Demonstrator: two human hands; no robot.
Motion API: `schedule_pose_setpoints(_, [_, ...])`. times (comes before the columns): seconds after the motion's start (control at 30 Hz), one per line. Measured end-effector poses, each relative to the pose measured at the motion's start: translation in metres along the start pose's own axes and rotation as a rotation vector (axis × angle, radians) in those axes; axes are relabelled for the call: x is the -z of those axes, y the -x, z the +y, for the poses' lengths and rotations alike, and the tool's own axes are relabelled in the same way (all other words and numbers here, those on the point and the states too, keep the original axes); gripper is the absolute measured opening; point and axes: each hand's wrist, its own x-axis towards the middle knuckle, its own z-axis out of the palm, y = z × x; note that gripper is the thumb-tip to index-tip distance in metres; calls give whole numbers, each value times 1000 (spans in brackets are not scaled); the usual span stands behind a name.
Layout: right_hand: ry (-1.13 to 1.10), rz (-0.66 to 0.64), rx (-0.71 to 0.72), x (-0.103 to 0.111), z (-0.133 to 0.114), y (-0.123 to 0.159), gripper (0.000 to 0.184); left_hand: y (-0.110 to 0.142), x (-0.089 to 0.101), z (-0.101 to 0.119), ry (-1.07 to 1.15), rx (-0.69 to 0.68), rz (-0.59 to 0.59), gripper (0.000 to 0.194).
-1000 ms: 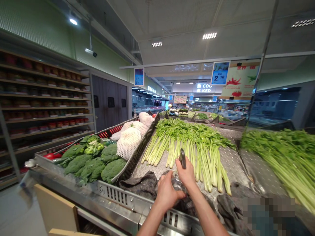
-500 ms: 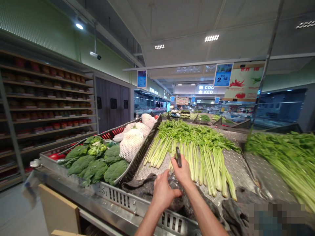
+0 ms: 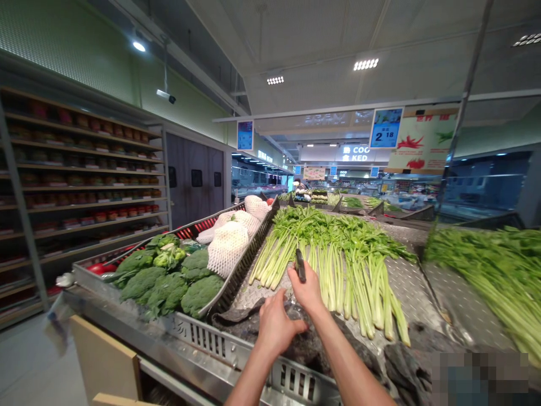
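My right hand [image 3: 307, 287] is closed on a small, narrow black tool [image 3: 300, 266] that stands up above the fingers; its kind does not show clearly. Just left and nearer to me, my left hand [image 3: 276, 322] has its thumb held apart from its curved fingers, with nothing plainly in it. Both hands are above a dark, wet cloth [image 3: 245, 316] along the front of the display. Beyond them, leafy green celery [image 3: 333, 254] lies in a row on a textured metal shelf [image 3: 406, 276], stalk ends toward me.
On the left, a grey crate [image 3: 207, 338] holds broccoli [image 3: 160, 290], white net-wrapped produce [image 3: 228, 245] and red vegetables. A mirrored panel [image 3: 465, 276] stands on the right. Price signs [image 3: 386, 128] hang overhead. Shelves of jars [image 3: 88, 180] line the far left.
My right hand has moved slightly left and down, closer to the left hand, and the black tool has turned in it. My left hand has shifted a little left. The view has shifted slightly.
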Motion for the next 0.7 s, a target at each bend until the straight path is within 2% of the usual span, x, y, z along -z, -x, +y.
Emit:
schedule_pose_setpoints(0.27, [15,60,50,13,-6,-3,26,-5,-2,9,36,-49,27,79])
schedule_pose_setpoints(0.43, [82,90,8,22,-6,-8,27,-8,-7,16,67,-68,18,79])
schedule_pose_setpoints(0.63, [73,45,-27,36,4,-10,31,-12,-18,21,142,-81,-22,80])
schedule_pose_setpoints(0.7, [36,10,-15,42,10,-9,35,-13,-22,24,193,-51,-74,79])
